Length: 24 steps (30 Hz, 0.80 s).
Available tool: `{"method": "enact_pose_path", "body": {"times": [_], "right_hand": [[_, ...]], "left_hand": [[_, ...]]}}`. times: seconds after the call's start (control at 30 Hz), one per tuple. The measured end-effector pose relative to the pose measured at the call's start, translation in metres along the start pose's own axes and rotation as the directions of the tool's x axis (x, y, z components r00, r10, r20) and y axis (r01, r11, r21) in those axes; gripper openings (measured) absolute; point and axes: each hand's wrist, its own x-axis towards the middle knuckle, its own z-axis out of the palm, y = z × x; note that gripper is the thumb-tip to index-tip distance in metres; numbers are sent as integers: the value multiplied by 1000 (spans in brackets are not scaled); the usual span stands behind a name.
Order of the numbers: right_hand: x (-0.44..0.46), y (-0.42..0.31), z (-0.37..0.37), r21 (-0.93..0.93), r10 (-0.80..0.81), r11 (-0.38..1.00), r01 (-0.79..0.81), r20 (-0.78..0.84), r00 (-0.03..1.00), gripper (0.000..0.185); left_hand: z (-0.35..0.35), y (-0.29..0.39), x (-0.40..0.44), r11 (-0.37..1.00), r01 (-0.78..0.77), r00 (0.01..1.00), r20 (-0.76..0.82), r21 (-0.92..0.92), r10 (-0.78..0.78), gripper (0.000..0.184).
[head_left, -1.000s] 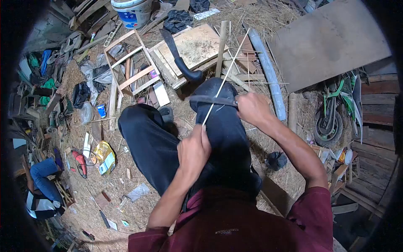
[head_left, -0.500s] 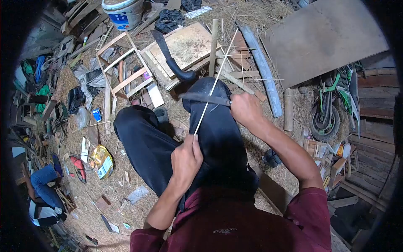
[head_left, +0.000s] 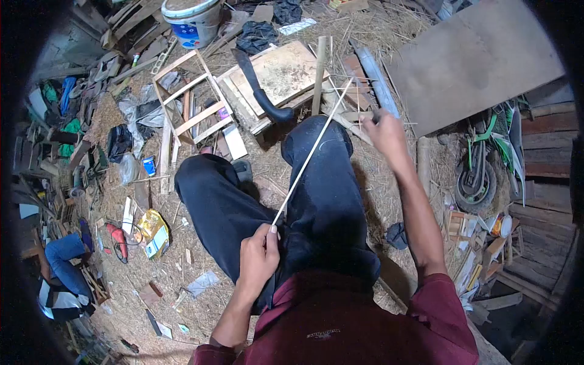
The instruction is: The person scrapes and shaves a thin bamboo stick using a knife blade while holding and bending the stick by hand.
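Observation:
My left hand [head_left: 258, 254] is closed with thumb and fingers around the lower end of a thin pale stick [head_left: 311, 149]. The stick slants up and away over my right knee, its far tip past the knee. My right hand [head_left: 387, 135] is closed on a knife [head_left: 376, 114], held right of the stick and apart from it; its blade is hard to make out at this angle. Beyond my knees, a machete [head_left: 250, 73] with a black handle rests on a wooden block [head_left: 289, 70] strewn with shavings.
A ladder-like wooden frame [head_left: 193, 102] lies left of the block. Behind it stands a white bucket [head_left: 193, 24]. At right are a large flat board [head_left: 477, 58] and a green motorbike [head_left: 483, 158]. A red power tool [head_left: 117, 240] lies at left, near another person's jeans-clad leg [head_left: 68, 258].
My right hand has moved the knife off the stick, forward and to the right. My left hand has drawn slightly back with the stick. The view has shifted a little.

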Motion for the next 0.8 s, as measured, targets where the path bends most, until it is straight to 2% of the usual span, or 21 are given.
{"method": "enact_pose_path", "body": {"times": [0.03, 0.13, 0.2, 0.23, 0.3, 0.33, 0.43, 0.53, 0.67, 0.8], "right_hand": [[3, -5, -8, 68, 30, 997, -27, -38, 999, 45], [-12, -20, -14, 386, -118, 907, 166, -147, 982, 40], [-29, -33, -9, 349, -478, 758, 551, -278, 833, 41], [-35, -36, -7, 322, -585, 715, 620, -211, 783, 43], [-51, -46, -12, 242, -640, 757, 607, 84, 764, 49], [-60, -54, -19, 156, -552, 833, 530, 297, 779, 52], [-59, -33, 14, 193, -687, 725, 661, 268, 675, 54], [-62, -27, 24, 175, -701, 712, 680, 230, 675, 56], [-71, -28, 30, 84, -671, 738, 669, 193, 716, 54], [-75, -30, 32, 43, -662, 745, 666, 176, 729, 55]], "left_hand": [[-3, -1, -1, 999, 21, 999, 33, -40, -19, 25], [6, -6, 15, 888, 78, 987, 159, -454, -6, 38], [14, 11, 36, 717, 296, 939, 330, -631, -97, 39], [18, 20, 48, 604, 402, 900, 420, -688, -119, 39], [27, 35, 74, 588, 435, 883, 451, -682, -130, 38], [31, 40, 83, 581, 452, 874, 466, -677, -137, 38], [44, 38, 100, 822, 204, 957, 283, -532, -55, 38], [42, 33, 94, 920, 87, 984, 179, -383, -18, 41], [45, 29, 83, 961, -21, 997, 71, -274, 41, 40], [43, 31, 75, 970, -24, 998, 44, -243, 36, 40]]}}
